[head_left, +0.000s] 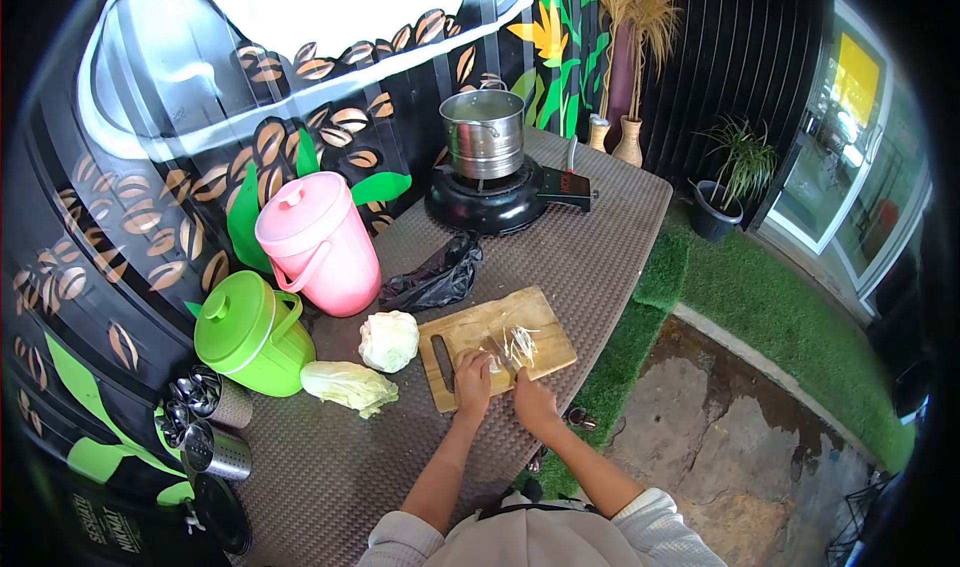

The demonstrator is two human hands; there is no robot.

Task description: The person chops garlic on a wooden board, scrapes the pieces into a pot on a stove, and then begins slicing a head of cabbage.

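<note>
On the brown woven-pattern table (330,457) lies a wooden cutting board (540,317) with a slot handle at its left. Thin white shreds (519,345) are scattered on its right half. My left hand (472,382) rests over the board with bent fingers, pressed on a small white piece (491,361). My right hand (534,403) is closed at the board's near edge, around what looks like a knife handle mostly hidden by the fingers. Left of the board sit a round pale cabbage (388,341) and an elongated leafy cabbage (349,385).
A steel pot (483,137) stands on a black portable stove (478,205) at the back. Near the wall are a black plastic bag (440,275), a pink lidded jug (325,247), a green one (258,337) and metal utensil holders (217,451).
</note>
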